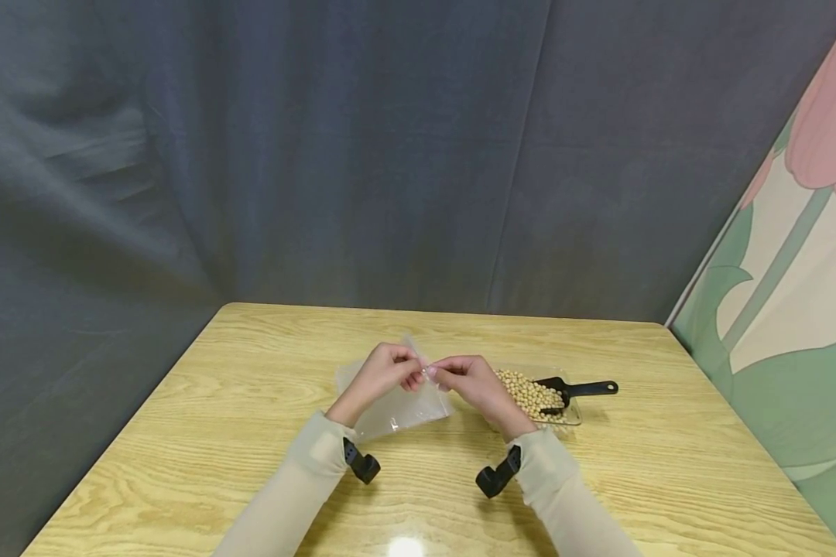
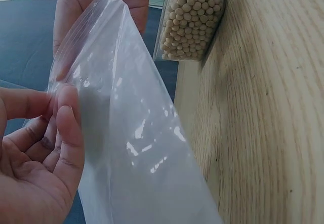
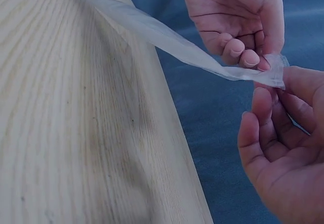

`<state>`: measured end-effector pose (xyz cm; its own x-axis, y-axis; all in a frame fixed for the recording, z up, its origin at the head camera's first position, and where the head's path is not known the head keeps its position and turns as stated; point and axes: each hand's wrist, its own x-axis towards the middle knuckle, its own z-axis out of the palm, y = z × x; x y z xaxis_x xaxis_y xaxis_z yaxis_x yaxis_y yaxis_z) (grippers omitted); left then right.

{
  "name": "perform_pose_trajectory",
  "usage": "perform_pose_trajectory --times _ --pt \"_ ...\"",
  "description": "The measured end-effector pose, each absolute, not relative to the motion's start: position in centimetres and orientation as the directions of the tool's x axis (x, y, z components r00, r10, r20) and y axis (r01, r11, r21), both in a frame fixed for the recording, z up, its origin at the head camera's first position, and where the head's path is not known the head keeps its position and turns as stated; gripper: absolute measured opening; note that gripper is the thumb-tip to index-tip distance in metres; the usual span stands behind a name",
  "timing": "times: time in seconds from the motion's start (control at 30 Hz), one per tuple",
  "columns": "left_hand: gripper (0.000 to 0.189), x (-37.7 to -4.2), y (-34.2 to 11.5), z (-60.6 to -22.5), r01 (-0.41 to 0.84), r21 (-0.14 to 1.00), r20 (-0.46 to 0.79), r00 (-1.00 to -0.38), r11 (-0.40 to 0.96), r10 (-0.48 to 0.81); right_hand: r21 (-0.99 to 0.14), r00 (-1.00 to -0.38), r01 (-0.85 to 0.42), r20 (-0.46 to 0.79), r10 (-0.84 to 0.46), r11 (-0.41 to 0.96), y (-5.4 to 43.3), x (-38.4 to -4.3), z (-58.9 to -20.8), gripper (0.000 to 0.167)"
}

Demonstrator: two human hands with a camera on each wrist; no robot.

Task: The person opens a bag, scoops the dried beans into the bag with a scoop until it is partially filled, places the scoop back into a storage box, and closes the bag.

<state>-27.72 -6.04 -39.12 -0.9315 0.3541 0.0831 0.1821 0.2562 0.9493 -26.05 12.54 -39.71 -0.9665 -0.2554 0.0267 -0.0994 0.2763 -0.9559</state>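
A clear plastic zip bag hangs between both hands over the table, its top edge up. My left hand pinches that edge between thumb and forefinger, the other fingers curled. Close beside it, my right hand pinches the same edge; the fingertips of both hands nearly meet. In the left wrist view the bag looks flat, with shiny creases and ridged strips along the top. Seen edge-on in the right wrist view, the bag is thin.
Right of the hands stands a clear box of round, pale yellow beans. A black scoop lies in the beans, handle pointing right. Behind the wooden table hangs a dark curtain.
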Motion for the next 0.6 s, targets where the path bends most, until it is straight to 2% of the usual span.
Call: perform_pose_trajectory --times 0.37,0.6 --pt "0.022 -27.79 -5.98 -39.19 0.192 0.949 0.095 -0.931 0.252 0.353 -0.953 -0.973 -0.090 0.023 -0.230 0.288 12.26 -26.10 -39.49 0.023" --pt "0.022 -27.79 -5.95 -39.39 0.214 0.941 0.112 -0.928 0.262 0.356 -0.953 -0.963 -0.125 0.049 -0.265 0.277 12.33 -26.02 -39.78 0.023"
